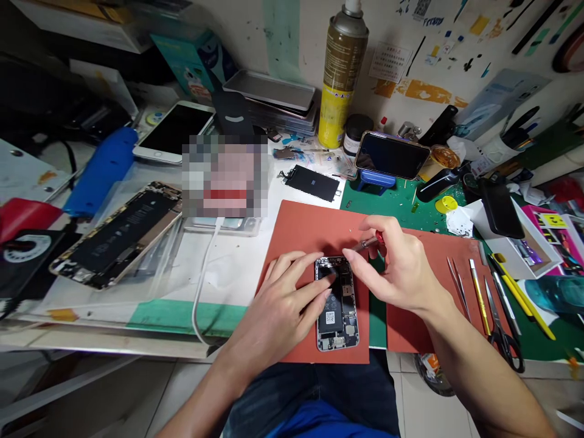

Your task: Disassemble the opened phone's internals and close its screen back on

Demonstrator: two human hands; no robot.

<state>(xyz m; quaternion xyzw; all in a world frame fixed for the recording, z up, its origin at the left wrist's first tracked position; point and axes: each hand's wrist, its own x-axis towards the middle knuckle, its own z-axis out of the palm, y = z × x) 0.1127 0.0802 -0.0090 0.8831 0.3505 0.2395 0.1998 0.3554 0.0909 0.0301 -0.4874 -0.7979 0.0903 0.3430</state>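
Note:
An opened phone point(350, 322) lies on a reddish-brown mat, its black battery and inner parts bare. My left hand point(287, 298) rests over its left side, fingers stretched out, with fingertips touching the battery and the upper frame. My right hand point(401, 261) is closed around a small screwdriver point(366, 243) with some red on it, at the phone's upper right corner. The screwdriver's tip is hidden behind my fingers. A loose black phone screen panel point(314, 183) lies beyond the mat.
Tweezers point(460, 289), scissors point(500, 337) and several pen-like tools lie at right. Another phone point(392, 156) leans on a blue stand. At left are a second opened phone point(123, 234), a white phone point(176, 131) and a white cable point(201, 280). A spray can point(343, 79) stands behind.

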